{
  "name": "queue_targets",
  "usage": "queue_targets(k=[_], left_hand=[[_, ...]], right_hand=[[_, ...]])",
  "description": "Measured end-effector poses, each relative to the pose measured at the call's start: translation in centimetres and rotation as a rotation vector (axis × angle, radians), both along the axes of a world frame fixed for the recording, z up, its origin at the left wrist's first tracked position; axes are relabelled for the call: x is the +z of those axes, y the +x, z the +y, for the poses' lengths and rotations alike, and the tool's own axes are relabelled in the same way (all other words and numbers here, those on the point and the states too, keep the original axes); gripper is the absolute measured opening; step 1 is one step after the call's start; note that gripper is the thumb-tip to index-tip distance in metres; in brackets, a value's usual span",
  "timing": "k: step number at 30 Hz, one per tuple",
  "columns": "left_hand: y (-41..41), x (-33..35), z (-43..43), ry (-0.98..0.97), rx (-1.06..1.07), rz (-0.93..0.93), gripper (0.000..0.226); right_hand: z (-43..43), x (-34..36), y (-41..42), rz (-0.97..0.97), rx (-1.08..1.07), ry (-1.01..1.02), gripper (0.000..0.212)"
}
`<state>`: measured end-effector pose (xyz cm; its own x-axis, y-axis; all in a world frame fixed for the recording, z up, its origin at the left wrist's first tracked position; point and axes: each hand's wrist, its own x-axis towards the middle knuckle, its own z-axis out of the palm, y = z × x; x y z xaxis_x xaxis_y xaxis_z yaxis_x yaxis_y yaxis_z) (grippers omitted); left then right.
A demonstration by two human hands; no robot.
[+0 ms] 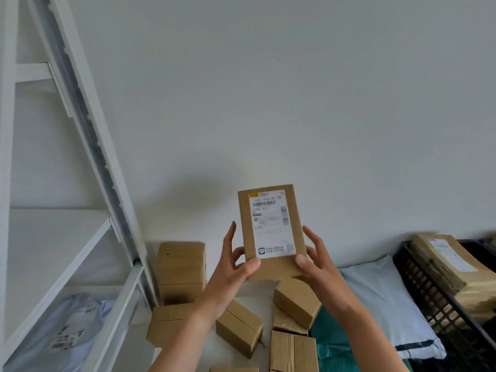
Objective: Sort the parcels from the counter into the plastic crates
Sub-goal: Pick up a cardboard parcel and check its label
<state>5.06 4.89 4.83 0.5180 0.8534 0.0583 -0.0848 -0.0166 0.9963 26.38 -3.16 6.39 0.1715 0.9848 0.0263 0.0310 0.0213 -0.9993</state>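
Note:
A flat brown cardboard parcel [271, 229] with a white shipping label is held up in front of the wall, label facing me. My left hand [233, 264] grips its lower left edge, thumb on the front. My right hand [314, 261] grips its lower right edge the same way. Below, several small brown boxes [239, 327] lie loose on the white counter [255, 295]. A black plastic crate [429, 296] at the right holds large brown parcels [445, 261].
A white metal shelf rack [80, 183] stands at the left, with a pale plastic mailer bag [67, 331] on its lower shelf. A stack of brown boxes [181, 269] leans by the wall. A light blue mailer bag [386, 299] and a teal bag [327, 336] lie beside the crate.

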Motion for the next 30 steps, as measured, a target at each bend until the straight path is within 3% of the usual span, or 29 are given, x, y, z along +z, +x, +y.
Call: queue_targets(k=[3,6,8,14,19,22,30], left_hand=[[1.0,-1.0,-0.9,-0.126,0.098,-0.118,0.111],[2.6,-2.5,-3.0,-0.219,0.117,-0.138,0.118],[3.3,-3.7,-4.4,-0.249,0.096,-0.105,0.112],[1.0,-5.9,-3.9,-0.449,0.146,-0.217,0.103],[1.9,-4.8,-3.0,-0.372,-0.071,-0.041,0.097],[5.5,-4.0,-4.0,-0.342,-0.168,0.015,0.078],[18.2,-2.9,-10.2,-0.335,-0.297,0.065,0.075]], right_hand=[[-0.2,-1.1,-1.5,0.175,-0.124,0.013,0.111],[-1.0,-2.9,-4.1,0.289,-0.21,-0.043,0.087],[-1.8,-3.8,-5.2,0.323,-0.313,-0.044,0.076],[-5.8,-5.8,-2.5,0.319,-0.441,-0.112,0.074],[-10.1,-5.3,1.5,0.208,-0.451,-0.181,0.057],[-12.9,-4.6,4.1,0.177,-0.503,-0.178,0.058],[-22.5,-3.2,13.3,0.157,-0.694,-0.132,0.054]])
